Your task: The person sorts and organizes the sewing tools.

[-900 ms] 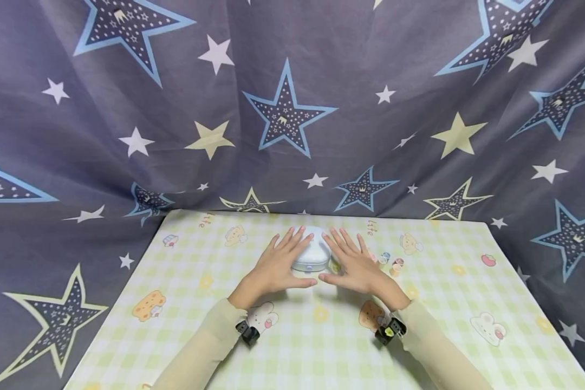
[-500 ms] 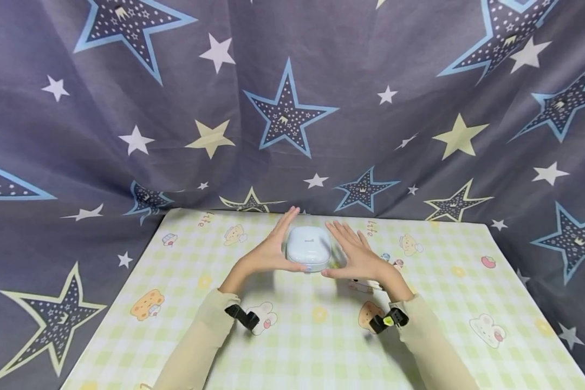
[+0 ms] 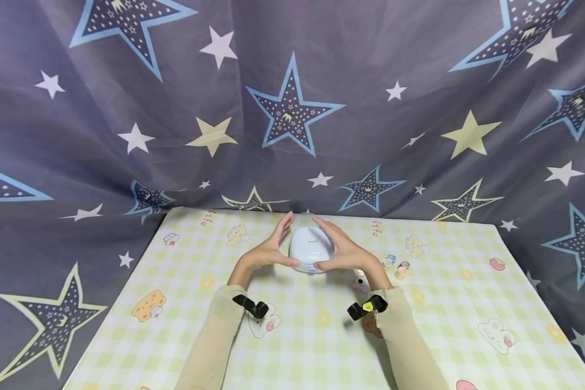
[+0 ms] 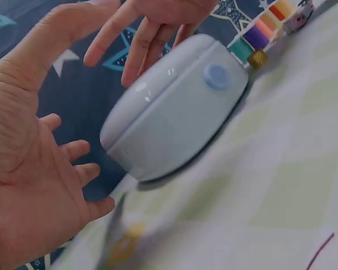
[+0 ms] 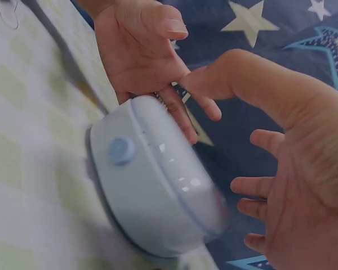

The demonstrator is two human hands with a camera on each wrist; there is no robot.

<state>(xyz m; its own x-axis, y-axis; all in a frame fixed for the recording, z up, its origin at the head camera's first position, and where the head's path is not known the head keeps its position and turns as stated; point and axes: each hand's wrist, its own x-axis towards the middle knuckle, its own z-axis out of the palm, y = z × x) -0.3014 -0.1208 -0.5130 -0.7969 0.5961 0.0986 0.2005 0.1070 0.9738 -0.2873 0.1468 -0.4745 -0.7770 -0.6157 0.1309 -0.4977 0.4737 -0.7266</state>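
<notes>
A pale blue-white rounded case (image 3: 311, 245) with a lid seam and a round blue button (image 4: 216, 77) on its front sits on the checked cloth. My left hand (image 3: 268, 252) curves loosely around its left side, thumb near the front edge. On the other side, my right hand (image 3: 346, 250) mirrors it, its thumb overlapping the front edge in the head view. Both wrist views show a gap between the near palm and the case; the left palm (image 4: 39, 180) faces it, as does the right palm (image 5: 310, 185). Neither hand grips anything.
Small thread spools (image 3: 402, 269) stand to the right of the case, their colours showing in the left wrist view beside a small gold-coloured piece (image 4: 258, 58). A dark star-patterned curtain (image 3: 292, 179) hangs behind the table (image 3: 292, 346).
From spread fingers over and in front of the case, my hands have moved to its two sides, with fingers more bent. The right hand has come closer in. The case stays on the table.
</notes>
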